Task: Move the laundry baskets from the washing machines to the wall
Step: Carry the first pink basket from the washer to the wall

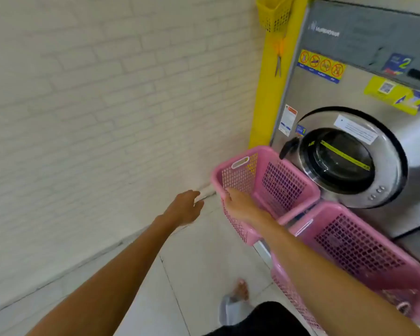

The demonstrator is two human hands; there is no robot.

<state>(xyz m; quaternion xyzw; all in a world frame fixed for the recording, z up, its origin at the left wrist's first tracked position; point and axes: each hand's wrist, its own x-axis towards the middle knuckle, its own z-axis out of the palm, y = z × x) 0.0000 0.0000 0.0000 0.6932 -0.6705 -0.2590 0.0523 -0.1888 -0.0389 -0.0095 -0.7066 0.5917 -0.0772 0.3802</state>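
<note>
Two pink perforated laundry baskets stand in front of a washing machine (344, 163). The far basket (277, 180) is empty and sits closest to the white brick wall (83, 117). My right hand (238, 202) grips its near-left rim. The near basket (354, 248) lies behind my right forearm and touches the far one. My left hand (184, 209) hovers open to the left of the far basket, above the floor by the wall's base, holding nothing.
A yellow post (267, 98) runs up between wall and machine, with a small yellow basket (274, 15) and scissors (278, 59) hanging on it. Pale floor tiles (199, 263) stretch along the wall. My sandalled foot (235, 301) shows at the bottom.
</note>
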